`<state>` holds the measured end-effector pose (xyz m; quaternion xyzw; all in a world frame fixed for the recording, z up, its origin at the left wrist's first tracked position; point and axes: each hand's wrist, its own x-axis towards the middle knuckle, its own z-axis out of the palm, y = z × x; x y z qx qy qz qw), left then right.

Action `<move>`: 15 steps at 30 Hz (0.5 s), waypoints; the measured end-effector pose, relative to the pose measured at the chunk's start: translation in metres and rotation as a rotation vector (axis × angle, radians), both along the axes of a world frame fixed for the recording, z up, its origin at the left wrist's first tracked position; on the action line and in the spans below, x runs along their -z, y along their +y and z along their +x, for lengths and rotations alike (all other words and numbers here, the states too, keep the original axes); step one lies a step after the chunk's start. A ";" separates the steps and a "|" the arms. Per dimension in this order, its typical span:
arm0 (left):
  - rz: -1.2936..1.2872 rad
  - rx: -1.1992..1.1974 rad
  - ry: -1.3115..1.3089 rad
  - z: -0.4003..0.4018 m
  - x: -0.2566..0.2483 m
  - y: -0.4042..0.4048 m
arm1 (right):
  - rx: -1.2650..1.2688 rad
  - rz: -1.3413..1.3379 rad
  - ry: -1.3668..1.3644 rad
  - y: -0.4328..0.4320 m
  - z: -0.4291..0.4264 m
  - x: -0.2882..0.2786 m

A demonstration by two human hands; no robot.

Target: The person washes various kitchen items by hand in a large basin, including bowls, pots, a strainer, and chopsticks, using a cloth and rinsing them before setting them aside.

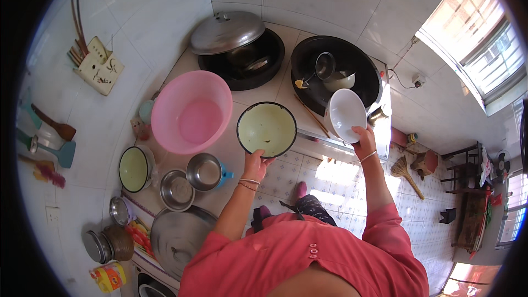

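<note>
My left hand [255, 166] grips the near rim of a pale green enamel bowl [266, 128] with a dark, chipped rim; its inside faces up and shows a small dark mark. My right hand [364, 139] holds a white bowl [347, 114] by its rim, tilted, at the near edge of a large black basin [301, 55]. Inside that basin are a metal ladle [325, 66] and a light-coloured bowl [344, 82]. To the left of the green bowl stands a pink plastic basin [192, 111], with nothing seen in it.
A second black basin [274, 70] sits behind, partly under a domed metal lid [229, 33]. Steel bowls [177, 189], another green enamel bowl [134, 169] and a large round lid [177, 235] lie at left. Thin sticks [315, 119] rest near the counter edge.
</note>
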<state>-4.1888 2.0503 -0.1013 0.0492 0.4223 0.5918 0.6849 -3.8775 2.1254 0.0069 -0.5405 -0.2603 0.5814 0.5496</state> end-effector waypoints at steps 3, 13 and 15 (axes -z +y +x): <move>0.030 0.004 -0.015 0.002 0.022 0.051 | 0.052 -0.039 -0.024 0.055 0.034 0.010; -0.183 -0.150 -0.009 0.018 0.050 0.130 | -0.076 -0.268 -0.130 0.211 0.077 0.071; -0.196 -0.171 -0.036 0.008 0.063 0.137 | -0.148 -0.305 -0.121 0.228 0.071 0.079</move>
